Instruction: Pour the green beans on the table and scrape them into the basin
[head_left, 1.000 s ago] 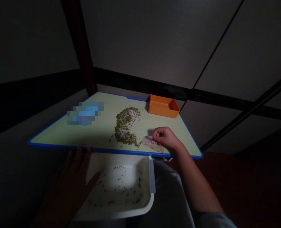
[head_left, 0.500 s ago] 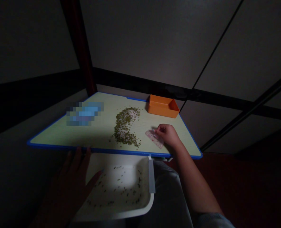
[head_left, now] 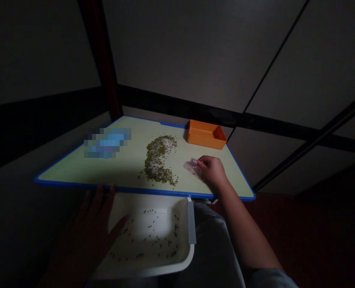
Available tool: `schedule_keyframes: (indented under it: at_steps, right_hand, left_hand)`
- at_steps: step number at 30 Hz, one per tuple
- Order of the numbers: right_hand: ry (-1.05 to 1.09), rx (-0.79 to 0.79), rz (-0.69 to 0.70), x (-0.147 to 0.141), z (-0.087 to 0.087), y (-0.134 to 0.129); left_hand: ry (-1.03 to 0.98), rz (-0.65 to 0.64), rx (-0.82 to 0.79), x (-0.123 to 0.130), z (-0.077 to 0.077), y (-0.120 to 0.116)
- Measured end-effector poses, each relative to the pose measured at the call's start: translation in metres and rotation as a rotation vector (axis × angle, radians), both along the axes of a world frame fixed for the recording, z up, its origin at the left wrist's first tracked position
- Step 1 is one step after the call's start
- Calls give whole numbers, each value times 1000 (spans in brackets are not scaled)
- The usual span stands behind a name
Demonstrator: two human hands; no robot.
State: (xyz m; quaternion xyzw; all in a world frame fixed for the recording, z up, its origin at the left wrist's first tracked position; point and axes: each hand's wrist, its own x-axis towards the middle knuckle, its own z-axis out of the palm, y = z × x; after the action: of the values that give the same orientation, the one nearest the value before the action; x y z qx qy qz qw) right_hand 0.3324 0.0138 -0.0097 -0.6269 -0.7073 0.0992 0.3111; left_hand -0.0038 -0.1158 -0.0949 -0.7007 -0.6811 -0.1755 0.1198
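Sachet (head_left: 191,168), clear plastic with reddish marks, is lying on the tabletop (head_left: 126,162) just left of the right hand (head_left: 212,169), its long axis slanting from far left to near right; that nearer hand is pinching its far edge between thumb and fingers. The left hand (head_left: 91,226) is resting open, fingers spread by the table edge, over a white bin (head_left: 190,258). Small green beans (head_left: 153,162) are spreading leftward of it, an orange box (head_left: 206,138) is standing beyond, and nothing is visibly blocking between hand and sachet.

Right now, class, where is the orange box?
In the head view, the orange box stands at the far right corner of the tabletop, beyond the right hand.
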Motion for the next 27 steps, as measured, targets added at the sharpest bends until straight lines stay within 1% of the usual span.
schedule_keyframes:
  at_steps: [3,9,12,19,22,27]
  right_hand:
    - [-36,9,62,-2,-1,-1]
    - [-23,18,282,-8,-1,-4]
    - [0,17,363,-10,-2,-5]
    - [45,-38,442,-10,-2,-7]
    - [82,-64,475,-8,0,-8]
    - [105,-101,513,-6,-1,-8]
  left_hand:
    - [31,-10,-5,0,1,0]
    - [37,-33,19,-3,-5,2]
    - [31,-34,19,-4,-4,1]
    - [-14,-21,-32,0,2,-1]
    - [-26,-20,-54,0,2,-1]
    - [-38,-45,-48,-2,2,-1]
